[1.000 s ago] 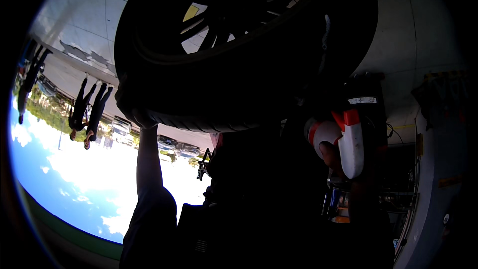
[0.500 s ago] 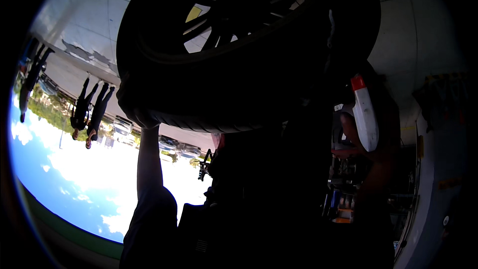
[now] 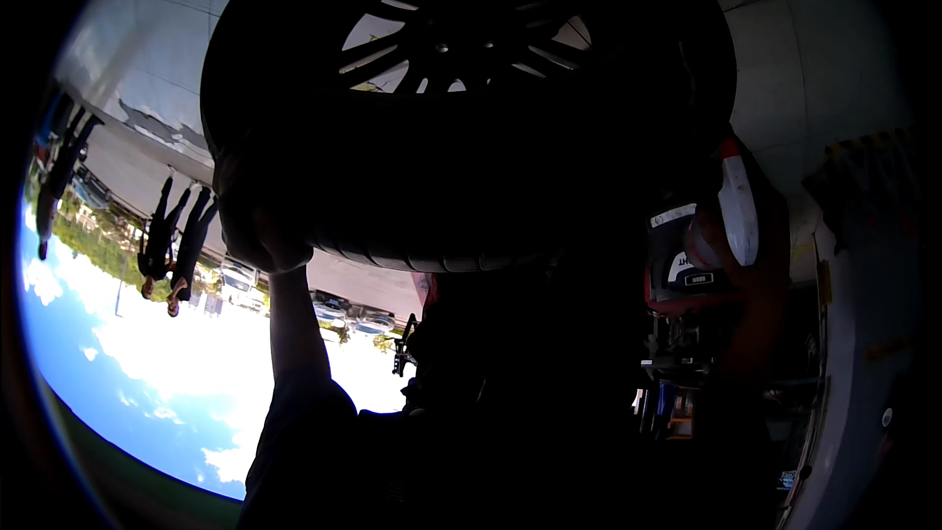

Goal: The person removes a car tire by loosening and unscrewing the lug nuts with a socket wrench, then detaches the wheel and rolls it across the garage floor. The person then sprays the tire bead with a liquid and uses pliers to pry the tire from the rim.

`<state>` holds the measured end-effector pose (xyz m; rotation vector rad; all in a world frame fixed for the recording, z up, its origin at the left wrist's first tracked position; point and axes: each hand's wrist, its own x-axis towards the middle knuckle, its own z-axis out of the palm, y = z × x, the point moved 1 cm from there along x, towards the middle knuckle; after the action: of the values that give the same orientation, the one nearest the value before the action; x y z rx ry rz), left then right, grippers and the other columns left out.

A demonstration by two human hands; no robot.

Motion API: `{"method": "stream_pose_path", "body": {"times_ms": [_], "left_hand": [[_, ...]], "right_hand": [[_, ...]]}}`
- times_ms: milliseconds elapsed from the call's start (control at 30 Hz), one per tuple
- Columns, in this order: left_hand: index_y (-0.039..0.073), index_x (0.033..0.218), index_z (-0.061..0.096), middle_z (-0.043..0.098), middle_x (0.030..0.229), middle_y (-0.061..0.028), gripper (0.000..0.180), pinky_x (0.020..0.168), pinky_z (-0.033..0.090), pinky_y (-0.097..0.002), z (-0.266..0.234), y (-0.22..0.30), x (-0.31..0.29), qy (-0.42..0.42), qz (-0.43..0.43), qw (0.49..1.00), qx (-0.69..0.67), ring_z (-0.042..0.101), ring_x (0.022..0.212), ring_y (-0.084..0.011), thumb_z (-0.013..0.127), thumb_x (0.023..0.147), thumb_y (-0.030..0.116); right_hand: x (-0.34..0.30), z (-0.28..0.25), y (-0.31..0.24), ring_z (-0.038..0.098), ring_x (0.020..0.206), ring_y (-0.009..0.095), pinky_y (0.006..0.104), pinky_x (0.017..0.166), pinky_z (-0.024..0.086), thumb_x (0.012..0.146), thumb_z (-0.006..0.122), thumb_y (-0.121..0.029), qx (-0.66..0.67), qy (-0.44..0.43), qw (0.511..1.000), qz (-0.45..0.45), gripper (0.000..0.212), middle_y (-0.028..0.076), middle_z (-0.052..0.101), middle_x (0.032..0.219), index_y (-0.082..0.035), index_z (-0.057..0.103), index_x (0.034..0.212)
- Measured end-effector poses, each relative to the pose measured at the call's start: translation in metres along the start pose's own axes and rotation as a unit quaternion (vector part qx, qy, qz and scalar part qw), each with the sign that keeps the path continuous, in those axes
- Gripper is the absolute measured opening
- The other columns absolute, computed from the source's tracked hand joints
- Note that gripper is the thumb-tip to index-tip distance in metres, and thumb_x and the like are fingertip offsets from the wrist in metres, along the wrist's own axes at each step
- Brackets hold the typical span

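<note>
A dark wheel, its tire [image 3: 432,260] mounted on a multi-spoke rim [image 3: 466,39], fills the upper middle of the head view. My left hand [image 3: 270,236] is closed on the tire's left lower side, fingers wrapped against the tread. At the wheel's right side, my right hand [image 3: 741,260] is mostly lost in shadow, and its fingers cannot be made out. A white elongated piece with a red end [image 3: 738,211] lies along it. Just left of that hand appears a black and red block with a white label [image 3: 692,250], resembling a power tool's battery pack.
Two people [image 3: 175,245] stand together at the left, appearing head-down in the picture, with another person [image 3: 61,172] farther left. Parked cars [image 3: 240,285] and bright sky lie beyond. Shelf-like clutter [image 3: 677,402] sits at the lower right. Pale floor [image 3: 775,49] surrounds the wheel.
The wheel has shifted slightly left and tilted, so its rim faces differently. My left hand moved with it. The white piece shifted right and up, and the black and red block came into sight.
</note>
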<state>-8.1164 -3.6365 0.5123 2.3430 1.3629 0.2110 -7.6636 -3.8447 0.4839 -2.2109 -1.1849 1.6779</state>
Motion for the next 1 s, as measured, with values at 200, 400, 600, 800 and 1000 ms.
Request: {"method": "stream_pose_path", "body": {"times_ms": [200, 400, 600, 800, 1000], "left_hand": [[0.002, 0.119, 0.05, 0.061, 0.103, -0.0144, 0.067, 0.075, 0.054, -0.0373, -0.02, -0.004, 0.018, 0.021, 0.201, 0.961, 0.189, 0.063, 0.091, -0.027, 0.063, 0.077, 0.054], [0.001, 0.105, 0.058, 0.061, 0.084, -0.0097, 0.053, 0.069, 0.053, -0.0302, -0.034, -0.025, 0.022, 0.048, 0.223, 0.917, 0.327, 0.063, 0.076, -0.022, 0.067, 0.076, 0.045], [0.003, 0.109, 0.057, 0.064, 0.097, -0.0128, 0.049, 0.072, 0.055, -0.034, -0.055, -0.068, 0.03, -0.012, 0.183, 0.943, 0.277, 0.065, 0.083, -0.0234, 0.058, 0.084, 0.046], [0.004, 0.108, 0.055, 0.063, 0.092, -0.0107, 0.05, 0.068, 0.054, -0.0314, -0.081, -0.103, 0.024, -0.013, 0.261, 0.941, 0.213, 0.064, 0.079, -0.0208, 0.055, 0.086, 0.049], [0.004, 0.109, 0.055, 0.062, 0.093, -0.0113, 0.051, 0.069, 0.053, -0.0321, -0.074, -0.096, -0.012, 0.013, 0.197, 0.957, 0.212, 0.064, 0.08, -0.0213, 0.055, 0.085, 0.048]], "right_hand": [[-0.009, 0.009, 0.021, 0.061, 0.09, 0.031, 0.0432, 0.076, 0.052, 0.071, 0.076, -0.031, 0.034, 0.056, 0.995, -0.071, 0.066, 0.017, 0.058, 0.106, -0.002, 0.045, 0.122], [-0.021, 0.01, 0.036, 0.061, 0.086, 0.028, 0.0411, 0.07, 0.051, 0.073, 0.072, -0.032, 0.076, 0.032, 0.997, -0.002, 0.059, 0.014, 0.062, 0.098, -0.003, 0.047, 0.117], [-0.02, 0.001, 0.003, 0.062, 0.094, 0.031, 0.0363, 0.074, 0.058, 0.084, 0.063, -0.025, -0.168, 0.21, 0.937, -0.224, 0.049, 0.019, 0.052, 0.118, -0.011, 0.044, 0.126], [-0.037, 0.017, -0.023, 0.062, 0.094, 0.031, 0.0362, 0.073, 0.058, 0.084, 0.063, -0.025, 0.163, 0.018, 0.961, -0.223, 0.049, 0.019, 0.052, 0.118, -0.011, 0.044, 0.126], [-0.043, 0.057, -0.051, 0.062, 0.093, 0.031, 0.0361, 0.073, 0.058, 0.084, 0.063, -0.026, 0.291, -0.098, 0.926, -0.218, 0.049, 0.019, 0.053, 0.118, -0.01, 0.044, 0.126]]}}
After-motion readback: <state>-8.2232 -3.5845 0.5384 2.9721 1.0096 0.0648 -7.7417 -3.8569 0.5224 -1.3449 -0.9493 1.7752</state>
